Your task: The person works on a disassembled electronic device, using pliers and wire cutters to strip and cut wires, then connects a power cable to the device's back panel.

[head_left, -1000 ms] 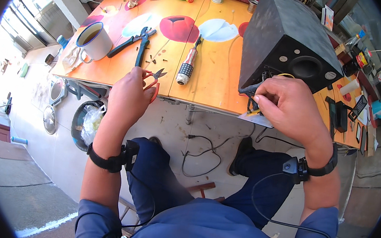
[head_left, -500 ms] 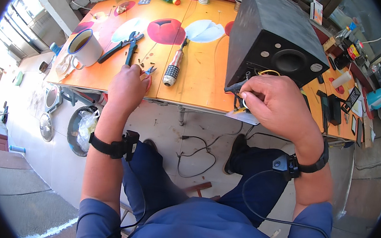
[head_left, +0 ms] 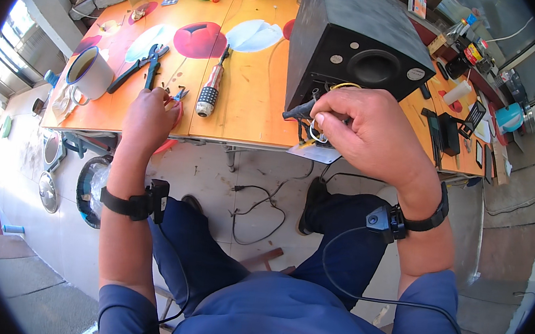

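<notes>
Moved: left hand (head_left: pixel 150 114) now closing on red-handled cutters (head_left: pixel 174 100)
Right hand (head_left: pixel 364 128): pinching wires (head_left: pixel 322 133) at black speaker box (head_left: pixel 350 40)
Risk: tugged wires could tear loose

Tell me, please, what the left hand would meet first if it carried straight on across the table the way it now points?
Most likely the red-handled cutters right at the left hand, then the black pliers beyond; depth is hard to judge from above.

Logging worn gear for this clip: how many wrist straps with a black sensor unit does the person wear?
2. One wrist strap sits on the left forearm below the left hand; the other strap is on the right wrist behind the right hand, with a cable trailing down.
</notes>
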Action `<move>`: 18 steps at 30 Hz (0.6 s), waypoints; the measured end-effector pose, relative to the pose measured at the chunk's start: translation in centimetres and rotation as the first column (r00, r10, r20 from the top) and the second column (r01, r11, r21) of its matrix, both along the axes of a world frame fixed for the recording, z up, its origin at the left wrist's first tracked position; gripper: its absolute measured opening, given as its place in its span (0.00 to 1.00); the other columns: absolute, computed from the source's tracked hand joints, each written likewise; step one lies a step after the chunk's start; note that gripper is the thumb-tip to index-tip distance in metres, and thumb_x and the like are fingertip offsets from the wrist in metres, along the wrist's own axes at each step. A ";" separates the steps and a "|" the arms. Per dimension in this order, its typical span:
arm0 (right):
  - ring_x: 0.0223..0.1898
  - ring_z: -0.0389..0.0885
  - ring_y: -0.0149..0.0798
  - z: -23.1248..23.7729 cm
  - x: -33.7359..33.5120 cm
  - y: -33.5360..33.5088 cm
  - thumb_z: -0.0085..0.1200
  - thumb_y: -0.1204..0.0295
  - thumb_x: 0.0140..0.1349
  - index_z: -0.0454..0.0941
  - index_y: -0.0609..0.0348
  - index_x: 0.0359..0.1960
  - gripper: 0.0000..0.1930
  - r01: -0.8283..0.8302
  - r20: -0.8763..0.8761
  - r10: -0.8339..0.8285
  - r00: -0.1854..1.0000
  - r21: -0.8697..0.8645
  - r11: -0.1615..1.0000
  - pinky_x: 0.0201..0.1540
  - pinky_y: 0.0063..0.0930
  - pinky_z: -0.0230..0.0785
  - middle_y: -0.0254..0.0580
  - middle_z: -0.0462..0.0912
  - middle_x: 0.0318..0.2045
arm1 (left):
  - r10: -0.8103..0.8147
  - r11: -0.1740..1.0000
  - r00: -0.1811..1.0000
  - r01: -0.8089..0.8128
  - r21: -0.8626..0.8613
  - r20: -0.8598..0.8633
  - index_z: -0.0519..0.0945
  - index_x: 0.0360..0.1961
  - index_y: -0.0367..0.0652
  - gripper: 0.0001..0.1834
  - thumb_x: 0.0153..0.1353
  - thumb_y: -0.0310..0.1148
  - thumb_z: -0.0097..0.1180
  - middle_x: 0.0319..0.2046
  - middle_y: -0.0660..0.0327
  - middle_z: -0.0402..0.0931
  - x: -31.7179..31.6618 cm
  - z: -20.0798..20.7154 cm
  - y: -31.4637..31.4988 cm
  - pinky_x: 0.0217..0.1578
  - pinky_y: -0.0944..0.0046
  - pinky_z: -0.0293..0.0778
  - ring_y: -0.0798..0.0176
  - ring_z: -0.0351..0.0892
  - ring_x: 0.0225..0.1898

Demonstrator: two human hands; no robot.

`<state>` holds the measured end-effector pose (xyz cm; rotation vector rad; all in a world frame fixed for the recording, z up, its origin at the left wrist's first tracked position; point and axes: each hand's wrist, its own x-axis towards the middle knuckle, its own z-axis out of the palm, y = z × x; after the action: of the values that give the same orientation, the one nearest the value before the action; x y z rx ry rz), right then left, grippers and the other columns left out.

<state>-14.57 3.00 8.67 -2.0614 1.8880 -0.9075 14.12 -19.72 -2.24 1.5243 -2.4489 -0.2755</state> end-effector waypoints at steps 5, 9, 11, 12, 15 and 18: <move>0.32 0.83 0.28 1.1 -0.6 1.3 0.60 0.77 0.71 0.87 0.67 0.44 0.07 0.064 0.066 -0.062 0.996 -0.023 0.998 0.35 0.25 0.73 0.41 0.87 0.33 | -0.011 1.000 0.999 0.011 -0.012 -0.033 0.86 0.52 0.33 0.19 0.68 0.38 0.66 0.48 0.43 0.86 0.0 -0.2 0.3 0.55 0.48 0.80 0.42 0.87 0.51; 0.34 0.83 0.25 0.8 -1.0 2.1 0.58 0.78 0.73 0.87 0.67 0.46 0.07 0.149 0.184 -0.127 0.975 -0.116 0.982 0.37 0.22 0.75 0.38 0.89 0.34 | -0.003 1.000 0.999 0.002 -0.015 -0.053 0.85 0.51 0.35 0.18 0.68 0.38 0.67 0.49 0.44 0.85 -0.2 -0.4 0.4 0.56 0.47 0.80 0.41 0.86 0.52; 0.37 0.86 0.25 0.7 -1.3 2.9 0.56 0.78 0.76 0.87 0.67 0.48 0.08 0.168 0.217 -0.136 0.967 -0.141 0.976 0.42 0.21 0.78 0.36 0.89 0.35 | 0.010 0.999 1.000 -0.011 -0.047 -0.023 0.85 0.52 0.37 0.18 0.69 0.40 0.66 0.50 0.44 0.84 -0.1 -0.6 0.5 0.56 0.47 0.80 0.40 0.86 0.52; 0.38 0.87 0.25 0.4 -1.3 3.1 0.56 0.78 0.76 0.87 0.67 0.48 0.08 0.182 0.255 -0.133 0.958 -0.177 0.967 0.43 0.21 0.79 0.36 0.89 0.35 | -0.005 0.999 0.999 0.003 -0.037 -0.032 0.85 0.52 0.37 0.19 0.68 0.40 0.66 0.51 0.44 0.84 -0.1 -0.7 0.5 0.56 0.47 0.80 0.40 0.86 0.52; 0.42 0.90 0.29 0.3 -1.6 4.1 0.55 0.79 0.78 0.86 0.69 0.49 0.08 0.231 0.307 -0.157 0.939 -0.222 0.947 0.47 0.23 0.80 0.39 0.89 0.38 | 0.001 0.999 0.999 -0.002 -0.048 -0.032 0.85 0.53 0.38 0.19 0.68 0.40 0.67 0.51 0.45 0.84 0.2 -1.3 0.4 0.56 0.47 0.80 0.40 0.85 0.53; 0.43 0.90 0.32 0.4 -1.9 5.6 0.55 0.79 0.78 0.86 0.70 0.50 0.08 0.327 0.333 -0.240 0.912 -0.236 0.915 0.50 0.26 0.81 0.42 0.89 0.41 | -0.015 0.997 0.996 0.008 -0.081 -0.085 0.84 0.53 0.38 0.19 0.68 0.40 0.67 0.51 0.44 0.84 0.9 -1.9 0.3 0.55 0.46 0.80 0.38 0.85 0.53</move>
<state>-16.49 8.58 9.03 -1.6764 2.0144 -1.5523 15.02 -19.47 -4.11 1.4359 -2.3736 -0.2355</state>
